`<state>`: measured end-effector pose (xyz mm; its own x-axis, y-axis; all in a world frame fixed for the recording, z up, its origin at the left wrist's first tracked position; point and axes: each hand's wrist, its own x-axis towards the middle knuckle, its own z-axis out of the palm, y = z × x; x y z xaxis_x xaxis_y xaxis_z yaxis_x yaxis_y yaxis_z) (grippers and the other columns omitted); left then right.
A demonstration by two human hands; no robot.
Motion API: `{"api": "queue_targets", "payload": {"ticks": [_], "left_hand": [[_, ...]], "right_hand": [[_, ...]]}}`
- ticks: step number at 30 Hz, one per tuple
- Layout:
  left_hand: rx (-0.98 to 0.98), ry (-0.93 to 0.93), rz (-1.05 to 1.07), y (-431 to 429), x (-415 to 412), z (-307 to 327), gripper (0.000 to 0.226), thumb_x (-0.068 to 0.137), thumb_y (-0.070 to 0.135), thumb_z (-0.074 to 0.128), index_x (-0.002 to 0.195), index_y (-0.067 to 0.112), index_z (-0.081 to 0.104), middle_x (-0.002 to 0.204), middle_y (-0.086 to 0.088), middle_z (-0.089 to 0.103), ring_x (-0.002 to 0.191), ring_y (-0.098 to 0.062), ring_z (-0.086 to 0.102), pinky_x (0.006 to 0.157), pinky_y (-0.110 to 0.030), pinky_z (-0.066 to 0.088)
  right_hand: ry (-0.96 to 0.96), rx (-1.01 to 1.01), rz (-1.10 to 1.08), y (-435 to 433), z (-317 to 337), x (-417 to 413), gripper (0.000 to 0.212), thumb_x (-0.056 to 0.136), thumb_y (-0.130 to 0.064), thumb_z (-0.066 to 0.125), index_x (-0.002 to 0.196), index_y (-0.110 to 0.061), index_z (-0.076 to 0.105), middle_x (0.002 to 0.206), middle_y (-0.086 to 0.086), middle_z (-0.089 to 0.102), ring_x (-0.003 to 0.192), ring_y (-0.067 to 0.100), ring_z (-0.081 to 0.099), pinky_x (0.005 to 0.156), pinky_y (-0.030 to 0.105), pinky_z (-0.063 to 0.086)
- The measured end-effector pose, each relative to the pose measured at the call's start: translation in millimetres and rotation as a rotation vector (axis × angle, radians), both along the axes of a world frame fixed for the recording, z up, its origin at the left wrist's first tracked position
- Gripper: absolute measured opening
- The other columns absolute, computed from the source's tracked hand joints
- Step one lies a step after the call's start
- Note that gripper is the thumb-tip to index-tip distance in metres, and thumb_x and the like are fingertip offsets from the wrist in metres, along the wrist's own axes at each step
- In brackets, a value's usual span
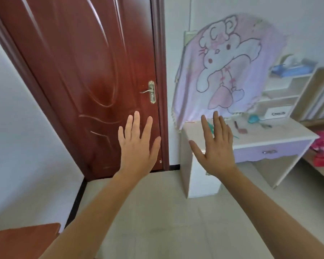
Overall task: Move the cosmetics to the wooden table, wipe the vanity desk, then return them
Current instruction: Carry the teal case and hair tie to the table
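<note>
The cosmetics [240, 128] are lying scattered on the desk [288, 134] just beyond and right of the right hand [215, 144], one green piece partly hiding behind its fingers, and the desk's drawer [267, 152] is sitting closed right of that hand. Both hands are reaching forward empty, fingers straight and spread, the left hand [137, 143] hovering before the door [79, 71]. Bare floor [166, 212] is stretching under both arms to the desk's near edge, with the table [22, 240] corner showing well below the left hand.

Your door [82, 71] is glossy red-brown wood with carved grooves; its handle [151, 92] is shiny metal. The cloth [223, 71] before you looks soft and matt. Your desk [269, 135] has a smooth, pale, satin top. The floor [176, 212] tiles carry a faint sheen.
</note>
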<state>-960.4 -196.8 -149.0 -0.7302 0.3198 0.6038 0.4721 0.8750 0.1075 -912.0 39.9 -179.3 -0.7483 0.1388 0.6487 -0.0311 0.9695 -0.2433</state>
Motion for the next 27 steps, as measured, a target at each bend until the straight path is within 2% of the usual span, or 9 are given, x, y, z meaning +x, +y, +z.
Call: {"api": "queue_targets", "payload": {"ticks": [6,14,17,22,27], "left_hand": [[-0.042,-0.060,-0.165,158.7,-4.4,-10.9,0.059,0.099,0.046,0.037,0.151,0.020,0.030,0.160,-0.016,0.016,0.147,-0.033,0.014,0.113,-0.058,0.018],[-0.114,-0.120,-0.345,310.3,-53.6,-44.0,0.061,0.099,0.046,0.040,0.151,0.017,0.030,0.161,-0.015,0.011,0.148,-0.034,0.010,0.114,-0.060,0.015],[-0.150,-0.157,-0.390,368.2,-90.3,-63.6,0.061,0.099,0.047,0.034,0.153,0.020,0.023,0.162,-0.013,0.004,0.149,-0.031,0.004,0.116,-0.059,0.011],[-0.160,-0.239,-0.407,474.3,-172.8,-81.1,0.062,0.098,0.051,0.028,0.153,0.022,0.024,0.162,-0.013,0.006,0.149,-0.031,0.003,0.116,-0.057,0.010],[-0.277,-0.316,-0.445,574.5,-244.9,-82.9,0.067,0.096,0.056,0.012,0.155,0.027,0.006,0.162,-0.008,-0.012,0.149,-0.027,-0.011,0.118,-0.055,0.000]], "right_hand": [[-0.092,-0.030,-0.153,140.7,-15.3,29.7,0.079,0.096,-0.056,0.044,0.158,-0.018,0.014,0.164,0.018,0.008,0.150,0.037,0.011,0.120,0.052,0.014],[-0.220,-0.083,-0.321,279.6,-46.8,22.7,0.081,0.096,-0.064,0.033,0.158,-0.024,0.002,0.165,0.014,-0.003,0.151,0.035,0.001,0.121,0.052,0.008],[-0.262,-0.084,-0.360,331.1,-64.8,0.7,0.080,0.095,-0.064,0.030,0.158,-0.023,0.002,0.165,0.013,-0.005,0.151,0.035,0.001,0.120,0.052,0.007],[-0.371,-0.077,-0.437,429.6,-79.6,-65.4,0.082,0.097,-0.059,0.038,0.158,-0.025,-0.003,0.164,0.011,-0.013,0.152,0.033,-0.005,0.122,0.052,0.007],[-0.434,-0.045,-0.470,530.0,-67.1,-132.7,0.081,0.097,-0.055,0.043,0.158,-0.023,0.000,0.164,0.014,-0.010,0.151,0.034,-0.002,0.121,0.050,0.006]]}}
